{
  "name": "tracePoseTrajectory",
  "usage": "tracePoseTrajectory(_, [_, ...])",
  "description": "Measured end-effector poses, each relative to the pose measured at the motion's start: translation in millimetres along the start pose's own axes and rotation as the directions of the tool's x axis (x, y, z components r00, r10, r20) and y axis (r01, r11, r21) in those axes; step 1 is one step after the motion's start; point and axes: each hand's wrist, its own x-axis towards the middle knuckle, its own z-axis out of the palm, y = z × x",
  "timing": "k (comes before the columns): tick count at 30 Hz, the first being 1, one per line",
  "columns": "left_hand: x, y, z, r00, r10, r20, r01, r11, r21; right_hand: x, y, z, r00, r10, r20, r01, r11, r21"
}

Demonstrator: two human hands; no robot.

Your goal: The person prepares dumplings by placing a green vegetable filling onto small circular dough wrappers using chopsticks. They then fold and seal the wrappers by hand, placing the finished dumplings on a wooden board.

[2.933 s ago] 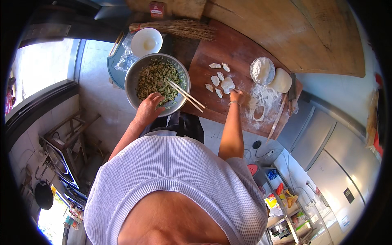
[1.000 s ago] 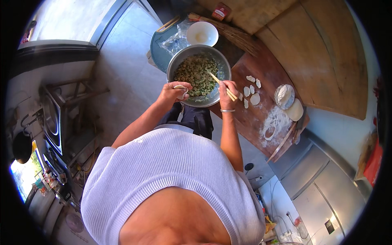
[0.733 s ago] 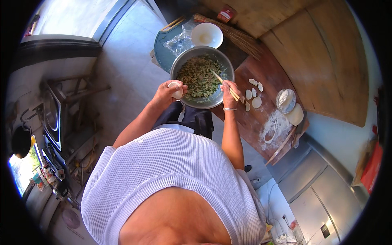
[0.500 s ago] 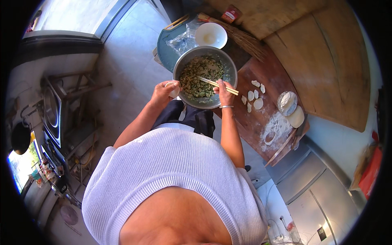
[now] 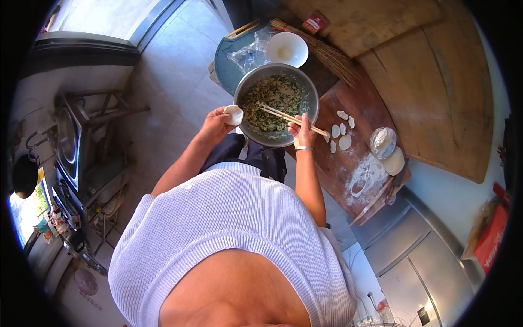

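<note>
A round white dough wrapper [image 5: 233,115] is pinched in my left hand [image 5: 216,124], just off the left rim of a large metal bowl [image 5: 312,103]. Chopped green and brown filling [image 5: 267,111] lies in that bowl. My right hand [image 5: 303,131], with a bracelet at its wrist, grips a pair of chopsticks [image 5: 284,115] over the bowl's right side. Their tips reach above the filling. Several more dough wrappers [image 5: 345,143] rest on the wooden board [image 5: 338,98] to the right.
Beyond the bowl are a white bowl [image 5: 287,49], a crumpled plastic bag [image 5: 248,55] and a straw broom [image 5: 327,57]. Flour [image 5: 366,177], a flour container [image 5: 383,143], a dough lump [image 5: 393,162] and a rolling pin [image 5: 372,207] occupy the board's right end. A stove [image 5: 66,133] stands left.
The wrapper in my left hand has turned from edge-on to showing its flat face. My right hand and the chopsticks have shifted slightly right and down, with the tips farther left.
</note>
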Motion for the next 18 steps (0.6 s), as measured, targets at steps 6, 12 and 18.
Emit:
tracePoseTrajectory(6, [0.5, 2.5, 8.2, 0.999, -0.039, 0.003, 0.039, 0.998, -0.058, -13.2, -1.7, -17.7, 1.0, -0.015, -0.018, 0.016, 0.998, 0.061])
tracePoseTrajectory(12, [1.9, -0.4, 7.3, 0.997, -0.049, 0.055, 0.053, 0.997, -0.062, -22.5, -6.4, -28.0, 0.995, -0.089, -0.042, 0.091, 0.995, 0.036])
tracePoseTrajectory(18, [-1.3, 1.4, 6.4, 0.998, -0.035, 0.052, 0.038, 0.998, -0.046, -12.2, 13.0, -10.9, 0.975, -0.224, 0.003, 0.221, 0.961, -0.167])
